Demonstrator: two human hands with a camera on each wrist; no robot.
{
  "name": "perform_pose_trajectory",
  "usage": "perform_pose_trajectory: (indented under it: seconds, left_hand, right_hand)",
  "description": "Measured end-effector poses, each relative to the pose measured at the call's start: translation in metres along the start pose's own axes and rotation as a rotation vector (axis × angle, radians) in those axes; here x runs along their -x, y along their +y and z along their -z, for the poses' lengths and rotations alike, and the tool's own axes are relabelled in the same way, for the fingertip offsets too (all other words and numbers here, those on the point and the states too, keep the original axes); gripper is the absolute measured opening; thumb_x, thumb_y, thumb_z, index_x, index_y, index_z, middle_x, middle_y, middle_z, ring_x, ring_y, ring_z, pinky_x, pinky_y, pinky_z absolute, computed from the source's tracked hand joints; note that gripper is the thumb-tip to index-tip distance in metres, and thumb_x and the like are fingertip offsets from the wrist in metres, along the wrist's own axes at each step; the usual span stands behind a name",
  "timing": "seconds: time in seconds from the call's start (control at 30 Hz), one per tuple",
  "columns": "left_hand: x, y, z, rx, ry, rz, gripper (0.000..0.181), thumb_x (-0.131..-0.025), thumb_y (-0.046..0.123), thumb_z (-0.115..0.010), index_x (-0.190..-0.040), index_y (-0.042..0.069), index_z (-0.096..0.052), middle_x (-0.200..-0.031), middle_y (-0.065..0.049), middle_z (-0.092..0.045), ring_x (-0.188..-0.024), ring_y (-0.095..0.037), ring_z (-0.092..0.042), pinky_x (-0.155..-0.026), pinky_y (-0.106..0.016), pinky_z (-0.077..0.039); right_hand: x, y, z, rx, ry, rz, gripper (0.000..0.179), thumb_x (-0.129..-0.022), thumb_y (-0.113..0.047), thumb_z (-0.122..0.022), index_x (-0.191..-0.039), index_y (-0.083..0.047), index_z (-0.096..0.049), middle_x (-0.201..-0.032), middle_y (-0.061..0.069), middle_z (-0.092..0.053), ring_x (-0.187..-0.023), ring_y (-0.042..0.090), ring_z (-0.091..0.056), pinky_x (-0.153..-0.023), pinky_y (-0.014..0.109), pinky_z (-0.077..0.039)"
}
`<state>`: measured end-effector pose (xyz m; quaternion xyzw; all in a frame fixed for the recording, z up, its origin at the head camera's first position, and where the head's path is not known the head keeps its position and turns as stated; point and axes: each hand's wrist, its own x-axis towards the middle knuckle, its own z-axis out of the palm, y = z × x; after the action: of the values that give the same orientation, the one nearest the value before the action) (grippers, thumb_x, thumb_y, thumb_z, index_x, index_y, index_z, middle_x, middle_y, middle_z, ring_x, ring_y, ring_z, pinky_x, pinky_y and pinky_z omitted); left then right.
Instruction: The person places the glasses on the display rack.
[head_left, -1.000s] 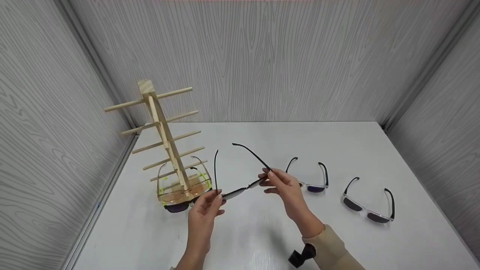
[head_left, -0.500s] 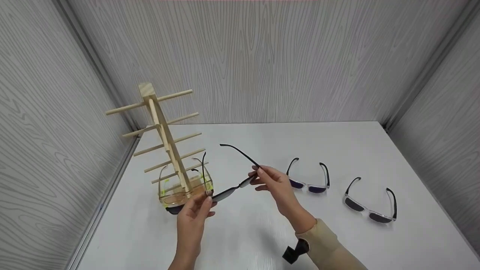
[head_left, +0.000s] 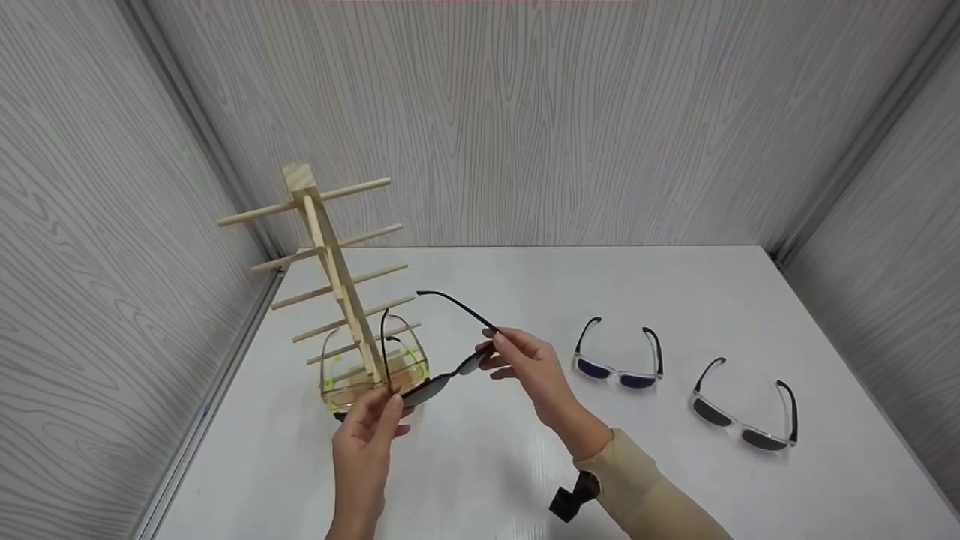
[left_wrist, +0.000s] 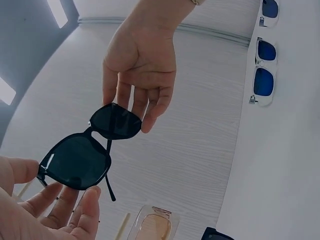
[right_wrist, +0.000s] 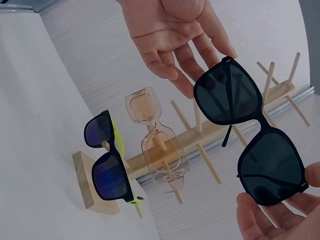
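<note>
Basically both hands point(head_left: 363, 439) pinch blk sunglasses point(head_left: 425, 391) above wht tbl point(head_left: 675, 300); grey walls point(head_left: 495, 120) round, prob. wood-print.

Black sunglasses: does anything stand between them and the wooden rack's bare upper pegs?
Nothing visible stands between the black sunglasses and the bare upper pegs of the wooden rack. The orange-lensed glasses and blue-lensed pair sit lower on it.

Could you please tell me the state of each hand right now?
Left hand: holding one side of the black sunglasses.
Right hand: holding their other side.
</note>
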<state>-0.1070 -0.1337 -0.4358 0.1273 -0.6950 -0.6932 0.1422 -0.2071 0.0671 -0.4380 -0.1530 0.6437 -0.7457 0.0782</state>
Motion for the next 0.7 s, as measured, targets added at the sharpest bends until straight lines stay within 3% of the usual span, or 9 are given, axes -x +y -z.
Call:
perform_pose_trajectory:
  seconds: [0.37, 0.7]
  left_hand:
    - [0.002, 0.003, 0.011, -0.091, 0.056, -0.021, 0.031, -0.093, 0.026, -0.059, -0.115, 0.004, -0.059, -0.104, -0.011, -0.061, -0.093, -0.028, -0.062, -0.070, -0.026, -0.053]
    - [0.002, 0.011, 0.024, -0.132, 0.097, -0.019, 0.033, -0.094, 0.028, -0.057, -0.116, 0.004, -0.057, -0.104, -0.011, -0.061, -0.090, -0.023, -0.063, -0.071, -0.028, -0.053]
  right_hand:
    - [-0.005, 0.002, -0.013, 0.007, -0.035, 0.005, 0.036, -0.094, -0.029, -0.056, -0.117, -0.001, -0.060, -0.099, 0.012, -0.066, -0.091, 0.033, -0.063, -0.077, 0.041, -0.053]
    - [-0.015, 0.000, -0.029, 0.019, -0.059, -0.014, 0.035, -0.095, -0.028, -0.055, -0.117, -0.002, -0.061, -0.097, 0.012, -0.065, -0.088, 0.033, -0.064, -0.076, 0.040, -0.053]
